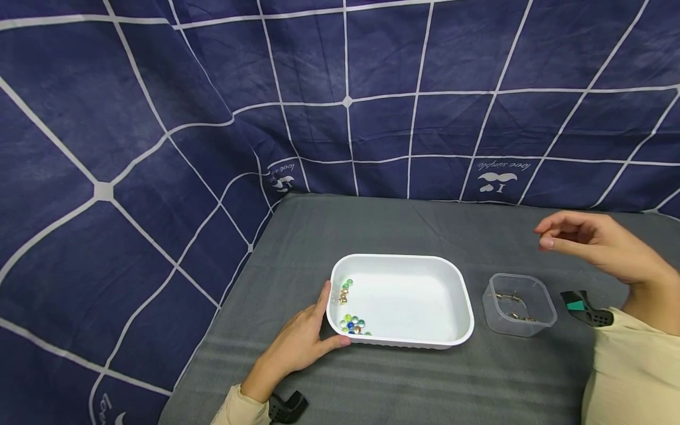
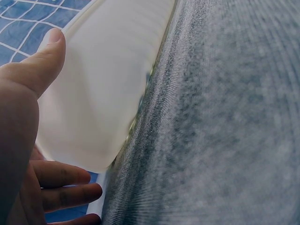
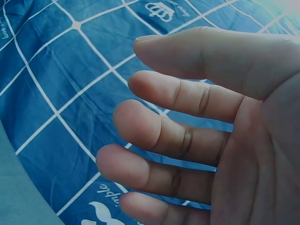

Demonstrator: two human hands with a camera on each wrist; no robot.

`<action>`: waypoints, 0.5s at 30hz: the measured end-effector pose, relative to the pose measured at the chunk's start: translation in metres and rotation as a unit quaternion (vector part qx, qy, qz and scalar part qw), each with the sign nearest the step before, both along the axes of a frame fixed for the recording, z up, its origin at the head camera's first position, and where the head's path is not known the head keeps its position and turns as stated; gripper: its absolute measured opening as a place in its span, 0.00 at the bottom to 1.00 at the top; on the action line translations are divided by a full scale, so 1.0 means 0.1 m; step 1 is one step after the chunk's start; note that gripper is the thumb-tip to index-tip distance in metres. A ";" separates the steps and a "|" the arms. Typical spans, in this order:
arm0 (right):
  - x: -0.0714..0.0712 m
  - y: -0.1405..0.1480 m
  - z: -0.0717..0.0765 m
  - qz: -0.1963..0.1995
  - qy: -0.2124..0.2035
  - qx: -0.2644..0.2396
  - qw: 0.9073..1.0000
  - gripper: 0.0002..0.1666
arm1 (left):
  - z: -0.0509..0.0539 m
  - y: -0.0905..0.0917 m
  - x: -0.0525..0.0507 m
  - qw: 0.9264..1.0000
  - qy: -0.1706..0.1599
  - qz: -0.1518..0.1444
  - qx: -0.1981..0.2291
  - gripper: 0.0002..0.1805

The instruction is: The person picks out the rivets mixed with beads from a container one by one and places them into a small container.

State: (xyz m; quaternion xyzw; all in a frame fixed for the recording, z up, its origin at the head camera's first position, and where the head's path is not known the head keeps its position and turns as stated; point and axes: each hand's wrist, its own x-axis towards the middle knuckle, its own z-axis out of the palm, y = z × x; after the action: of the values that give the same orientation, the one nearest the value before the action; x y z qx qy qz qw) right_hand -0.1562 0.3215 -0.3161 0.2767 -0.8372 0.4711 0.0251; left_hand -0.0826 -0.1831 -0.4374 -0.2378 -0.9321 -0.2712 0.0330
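Observation:
A white tray [image 1: 409, 301] lies on the grey cloth, with green, blue and clear glass marbles [image 1: 352, 324] in its near left corner. Small gold-coloured pieces [image 1: 343, 296] and more green marbles lie along its left side. My left hand [image 1: 300, 339] holds that corner, thumb at the near wall and fingers at the left side. The left wrist view has the thumb of my left hand [image 2: 51, 126] by the rim of the tray [image 2: 101, 89]. Raised beyond a clear plastic box [image 1: 499, 321], my right hand [image 1: 600, 242] has loosely bent fingers and holds nothing; the right wrist view shows its palm [image 3: 187, 136] bare.
Inside the clear box are gold-coloured pieces [image 1: 523, 319], right of the tray. Grey cloth [image 1: 372, 224] covers the surface. A dark blue curtain [image 1: 382, 130] with white lines hangs behind and on the left.

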 end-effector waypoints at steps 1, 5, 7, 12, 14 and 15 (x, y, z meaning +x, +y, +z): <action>0.00 -0.01 0.00 0.003 0.000 0.001 1.000 0.20 | 0.00 0.00 0.00 1.000 0.002 -0.001 0.000 0.61; -0.01 -0.07 0.02 -0.006 -0.003 0.011 1.000 0.17 | 0.00 0.00 -0.01 1.000 0.008 -0.003 0.001 0.61; -0.01 -0.11 0.02 -0.019 -0.004 0.017 1.000 0.15 | -0.01 0.00 -0.01 1.000 0.010 -0.004 0.001 0.61; -0.01 -0.18 0.04 -0.033 -0.008 0.026 0.999 0.13 | 0.00 0.00 0.00 1.000 0.008 -0.004 0.002 0.61; -0.02 -0.20 0.04 -0.029 -0.010 0.026 0.999 0.13 | 0.00 0.00 0.00 1.000 0.006 -0.003 0.002 0.61; -0.02 -0.21 0.05 -0.026 -0.010 0.027 0.999 0.13 | -0.01 -0.01 0.00 1.000 0.005 -0.003 0.003 0.61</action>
State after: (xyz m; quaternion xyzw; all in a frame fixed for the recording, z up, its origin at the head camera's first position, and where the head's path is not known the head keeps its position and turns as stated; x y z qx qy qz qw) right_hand -0.1585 0.3005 -0.3115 0.2503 -0.8569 0.4502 0.0213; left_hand -0.0827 -0.1836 -0.4380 -0.2420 -0.9305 -0.2724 0.0377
